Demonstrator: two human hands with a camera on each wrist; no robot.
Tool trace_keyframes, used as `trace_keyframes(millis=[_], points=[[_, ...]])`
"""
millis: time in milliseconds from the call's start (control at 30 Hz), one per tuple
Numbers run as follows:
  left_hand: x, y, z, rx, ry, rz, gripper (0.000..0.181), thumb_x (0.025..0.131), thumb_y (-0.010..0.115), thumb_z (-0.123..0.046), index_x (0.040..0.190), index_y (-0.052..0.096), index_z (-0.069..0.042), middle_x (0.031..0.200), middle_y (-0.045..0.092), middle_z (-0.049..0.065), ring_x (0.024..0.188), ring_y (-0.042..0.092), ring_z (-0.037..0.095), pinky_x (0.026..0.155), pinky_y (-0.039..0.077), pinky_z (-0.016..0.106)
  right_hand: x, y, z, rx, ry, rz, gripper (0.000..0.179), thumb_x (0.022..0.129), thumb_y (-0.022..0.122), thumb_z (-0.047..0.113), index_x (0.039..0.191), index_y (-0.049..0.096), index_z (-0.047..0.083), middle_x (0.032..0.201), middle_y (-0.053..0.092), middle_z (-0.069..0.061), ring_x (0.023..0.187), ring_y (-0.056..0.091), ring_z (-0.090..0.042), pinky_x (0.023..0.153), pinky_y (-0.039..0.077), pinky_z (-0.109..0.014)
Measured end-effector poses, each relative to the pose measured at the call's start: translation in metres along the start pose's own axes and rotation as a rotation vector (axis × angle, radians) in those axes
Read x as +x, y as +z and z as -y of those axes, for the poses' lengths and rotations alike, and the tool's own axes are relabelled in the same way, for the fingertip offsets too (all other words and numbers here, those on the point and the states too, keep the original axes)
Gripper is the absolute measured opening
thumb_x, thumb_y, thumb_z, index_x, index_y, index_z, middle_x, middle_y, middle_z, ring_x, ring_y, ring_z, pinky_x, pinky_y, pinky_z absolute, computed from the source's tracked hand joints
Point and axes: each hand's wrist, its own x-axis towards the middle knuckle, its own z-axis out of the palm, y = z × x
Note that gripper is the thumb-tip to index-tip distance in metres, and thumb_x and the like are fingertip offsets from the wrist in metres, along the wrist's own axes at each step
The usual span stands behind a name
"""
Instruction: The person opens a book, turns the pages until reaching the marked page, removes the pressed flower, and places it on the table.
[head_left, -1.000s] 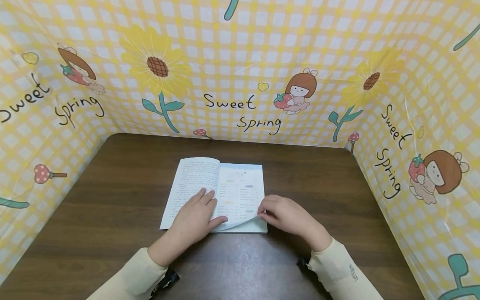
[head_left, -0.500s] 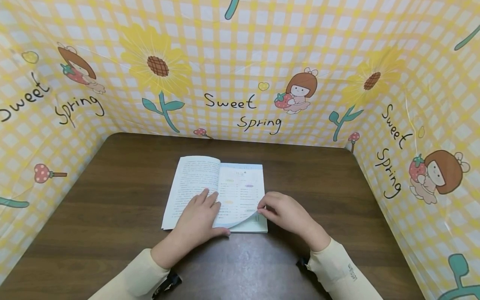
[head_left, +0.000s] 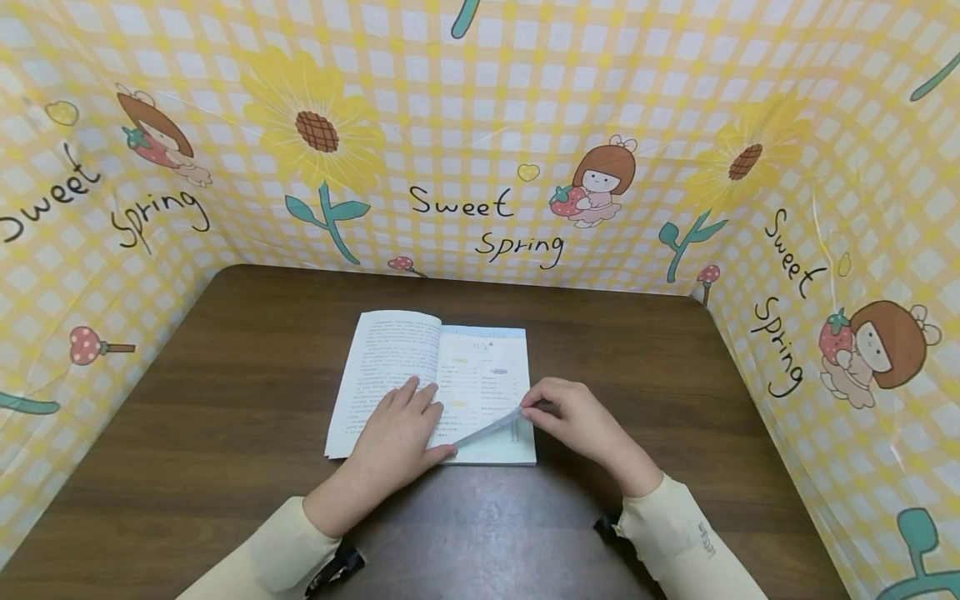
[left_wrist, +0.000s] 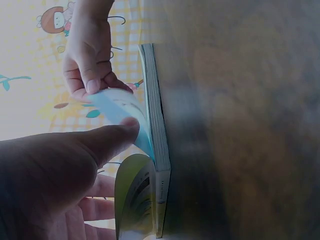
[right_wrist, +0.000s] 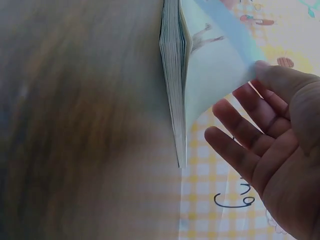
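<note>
An open book (head_left: 390,342) lies on the brown table, its left side bearing dense print and its right page (head_left: 480,367) a list with small coloured labels. My left hand (head_left: 397,425) rests on the left side with fingers spread straight, its thumb touching the bottom of the right page near the spine. Between thumb and finger, my right hand (head_left: 573,421) pinches the lower right corner of that page and holds it raised. The right wrist view shows the lifted page (right_wrist: 220,65) standing off the thick block of pages, the other fingers (right_wrist: 235,150) loosely bent.
The dark wooden table (head_left: 225,400) carries the book near its middle. A yellow checked cloth (head_left: 450,100) with flowers and cartoon figures walls in the back and both sides. Black wrist straps (head_left: 333,571) show under the sleeves.
The right hand has lifted the page corner higher and slightly away, so more of the sheet beneath shows. The left hand has shifted slightly right, still on the left side.
</note>
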Motion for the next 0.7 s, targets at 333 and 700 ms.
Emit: trace_keyframes(millis=[333, 700], points=[[0.0034, -0.0003, 0.0020, -0.012, 0.079, -0.054, 0.094, 0.085, 0.081, -0.046, 0.161, 0.033, -0.018, 0.157, 0.043, 0.017, 0.138, 0.048, 0.038, 0.108, 0.045, 0.056, 0.0015, -0.0036, -0.0031, 0.060, 0.082, -0.104, 0.004, 0.095, 0.075, 0.018, 0.099, 0.075, 0.018, 0.098, 0.068, 0.011, 0.091, 0.067, -0.008, 0.085, 0.061, -0.037], [0.0044, -0.0016, 0.0042, 0.097, 0.231, -0.155, 0.079, 0.086, 0.082, -0.030, 0.156, 0.045, -0.026, 0.173, 0.006, 0.014, 0.156, 0.018, 0.040, 0.118, 0.031, 0.063, 0.0013, -0.0048, -0.0051, 0.081, 0.104, -0.100, 0.008, 0.097, 0.073, 0.022, 0.101, 0.076, 0.016, 0.099, 0.069, 0.009, 0.092, 0.067, -0.008, 0.086, 0.060, -0.037]])
